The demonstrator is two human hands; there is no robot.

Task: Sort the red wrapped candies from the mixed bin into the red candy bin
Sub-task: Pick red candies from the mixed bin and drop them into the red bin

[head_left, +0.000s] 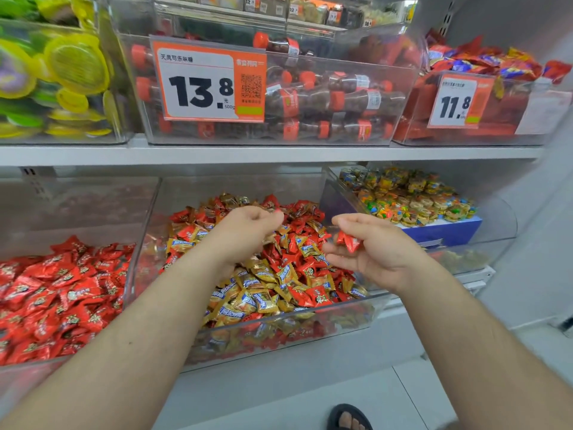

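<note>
Head view. Two bare forearms reach over the mixed bin [350, 318], a clear tub heaped with red and gold wrapped candies, too many to count. The right hand [372, 246] pinches red wrapped candy [349, 242] between thumb and fingers above the bin's right side; whether one piece or two is unclear. The left hand [248, 231] hovers over the heap with fingers loosely curled; whether it holds anything cannot be told. The red candy bin [136, 243] stands just left of the mixed bin, filled with red pieces only. To do the step well, the held candy would best be carried across the dividing wall and released low over the red pile, so none bounces back. Countable items: two hands, two task bins, two price tags [207, 82] on the shelf above.
</note>
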